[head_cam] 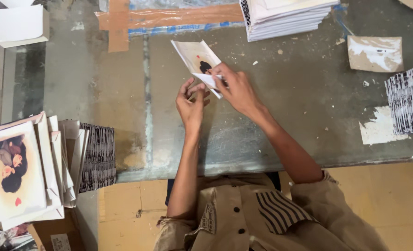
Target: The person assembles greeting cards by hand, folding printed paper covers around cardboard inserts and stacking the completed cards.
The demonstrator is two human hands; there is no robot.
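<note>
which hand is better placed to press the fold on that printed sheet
Left, probably. The right hand already pinches the printed sheet at its folded edge, while the left hand sits beside that edge, seemingly holding nothing.

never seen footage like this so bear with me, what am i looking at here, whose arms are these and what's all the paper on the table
There is one picture, taken by a camera worn on a person's head and looking straight down, so the two bare arms reaching up from the bottom are that person's own. No machine is involved.

The right hand pinches a small printed card with a dark figure and a red spot; the card lies partly on the worn grey table. The left hand sits just beside the card's lower corner; whether it touches is hard to tell.

At the left lies a stack of similar cards and a dark striped stack. A white pile lies at the top, and more striped sheets at the right.
</note>
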